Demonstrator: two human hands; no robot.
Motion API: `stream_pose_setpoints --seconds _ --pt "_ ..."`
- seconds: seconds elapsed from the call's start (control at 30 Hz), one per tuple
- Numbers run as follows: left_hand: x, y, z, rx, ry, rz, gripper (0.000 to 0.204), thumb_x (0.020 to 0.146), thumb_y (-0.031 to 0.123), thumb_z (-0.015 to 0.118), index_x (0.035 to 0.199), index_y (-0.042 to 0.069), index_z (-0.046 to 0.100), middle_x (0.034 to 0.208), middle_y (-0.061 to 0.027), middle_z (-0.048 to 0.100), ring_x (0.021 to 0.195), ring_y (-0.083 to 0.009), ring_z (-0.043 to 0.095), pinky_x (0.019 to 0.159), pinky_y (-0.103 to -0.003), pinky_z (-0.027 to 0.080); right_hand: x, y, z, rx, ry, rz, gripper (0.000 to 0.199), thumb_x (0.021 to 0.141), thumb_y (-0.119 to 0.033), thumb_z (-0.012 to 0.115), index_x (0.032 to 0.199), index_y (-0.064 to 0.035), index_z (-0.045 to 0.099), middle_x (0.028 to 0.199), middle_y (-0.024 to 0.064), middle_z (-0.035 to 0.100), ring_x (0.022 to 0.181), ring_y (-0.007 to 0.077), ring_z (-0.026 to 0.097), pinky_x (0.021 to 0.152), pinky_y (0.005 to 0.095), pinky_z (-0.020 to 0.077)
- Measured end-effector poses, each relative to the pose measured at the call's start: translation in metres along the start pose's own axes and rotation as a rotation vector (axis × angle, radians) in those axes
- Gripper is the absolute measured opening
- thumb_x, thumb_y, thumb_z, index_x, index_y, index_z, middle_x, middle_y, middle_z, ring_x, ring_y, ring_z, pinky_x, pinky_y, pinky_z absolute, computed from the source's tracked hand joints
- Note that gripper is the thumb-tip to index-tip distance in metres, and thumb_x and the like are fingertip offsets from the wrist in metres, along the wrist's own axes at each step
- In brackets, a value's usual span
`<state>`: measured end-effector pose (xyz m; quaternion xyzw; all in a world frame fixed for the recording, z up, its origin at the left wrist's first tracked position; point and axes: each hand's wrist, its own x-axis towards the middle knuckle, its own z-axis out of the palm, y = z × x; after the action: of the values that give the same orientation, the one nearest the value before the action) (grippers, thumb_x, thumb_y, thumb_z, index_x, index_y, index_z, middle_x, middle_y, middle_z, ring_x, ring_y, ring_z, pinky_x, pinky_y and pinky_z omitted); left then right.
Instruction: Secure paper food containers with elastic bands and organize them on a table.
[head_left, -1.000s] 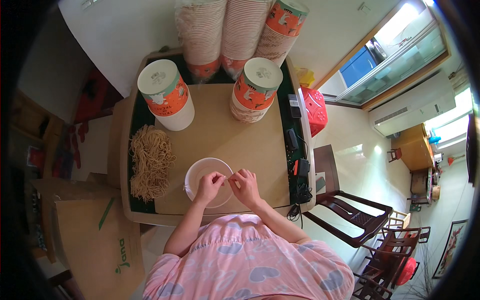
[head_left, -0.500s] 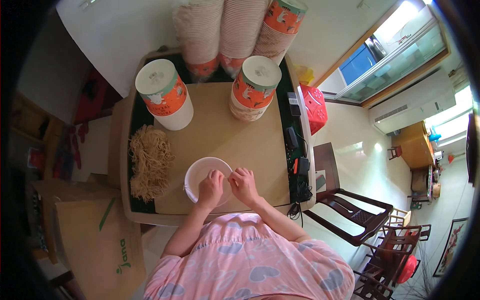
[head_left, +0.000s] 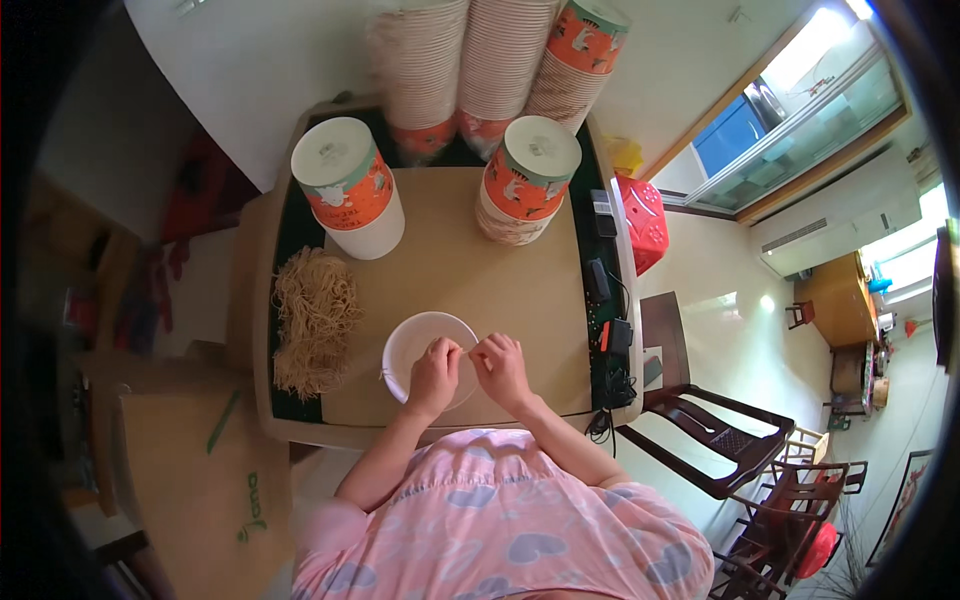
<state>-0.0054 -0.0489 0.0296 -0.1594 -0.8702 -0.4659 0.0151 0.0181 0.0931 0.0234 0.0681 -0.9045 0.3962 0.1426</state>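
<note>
A white paper bucket (head_left: 411, 345) stands open end up near the table's front edge. Over its right side, my left hand (head_left: 437, 374) and my right hand (head_left: 500, 370) face each other with fingertips pinched. A thin pale strand, seemingly beige string, shows between them; its exact run is too small to follow. At the bucket's left rim a short end of string (head_left: 382, 373) sticks out. Further left lies a loose heap of beige strings (head_left: 317, 320). My fingers partly hide the bucket's right rim.
Upside-down orange-and-white bucket stacks stand at the back left (head_left: 350, 195) and back right (head_left: 527, 180). Tall wrapped bucket stacks (head_left: 430, 80) rise behind them. Black adapters with cables (head_left: 612, 335) line the table's right edge. A cardboard box (head_left: 195, 470) and a dark wooden chair (head_left: 715, 435) flank the table.
The whole view has shifted slightly, so the table sits further right in it. My hands stay at the bucket's right side, their fingertips a little further apart.
</note>
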Motion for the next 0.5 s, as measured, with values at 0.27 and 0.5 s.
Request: stream_pose_setpoints --seconds 0.27,0.5 --pt "0.001 0.015 -0.006 -0.241 0.002 -0.133 0.009 0.085 0.007 0.054 0.08 0.001 0.051 0.073 -0.014 0.057 0.065 -0.0277 0.057 0.058 -0.035 0.045 0.001 -0.011 -0.012 0.097 -0.015 0.062 0.01 0.074 -0.009 0.067 0.081 -0.0071 0.06 0.079 0.0058 0.059 0.076 0.0226 0.056 0.069 0.0334 0.0402" --pt "0.003 0.023 -0.009 -0.301 -0.032 -0.163 0.011 0.087 0.011 0.053 0.082 0.001 0.053 0.071 -0.0141 0.059 0.062 -0.0285 0.058 0.058 -0.036 0.045 0.0 -0.013 -0.015 0.108 0.043 0.047 0.01 0.073 -0.007 0.068 0.08 -0.006 0.06 0.075 0.006 0.06 0.071 0.0234 0.056 0.067 0.0335 0.0412"
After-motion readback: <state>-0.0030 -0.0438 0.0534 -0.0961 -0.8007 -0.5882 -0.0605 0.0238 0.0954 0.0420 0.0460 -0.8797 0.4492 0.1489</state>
